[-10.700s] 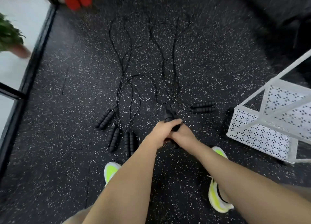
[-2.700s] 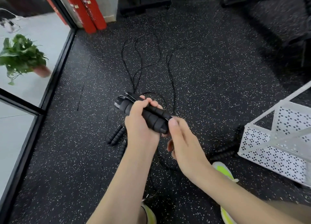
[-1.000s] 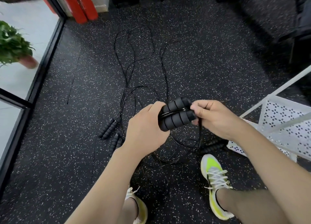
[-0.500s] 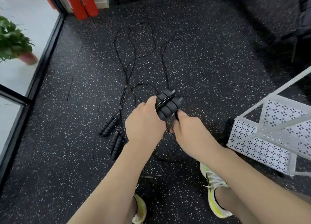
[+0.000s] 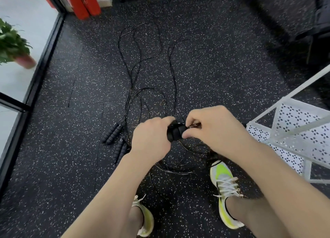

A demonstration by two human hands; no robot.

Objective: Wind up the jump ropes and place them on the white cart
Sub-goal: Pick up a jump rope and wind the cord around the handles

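Jump rope handles point(image 5: 174, 132): L hand point(image 5: 151, 139) grips bundle; R hand point(image 5: 212, 130) fingers pinch cord at handle ends. White cart point(image 5: 292, 130) just R. Two spare handle prs on floor point(image 5: 71, 148).

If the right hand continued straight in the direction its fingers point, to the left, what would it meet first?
Most likely the black handles its fingers already pinch, then the left hand that grips them from the other side. Depth is unclear, but nothing else shows between them.
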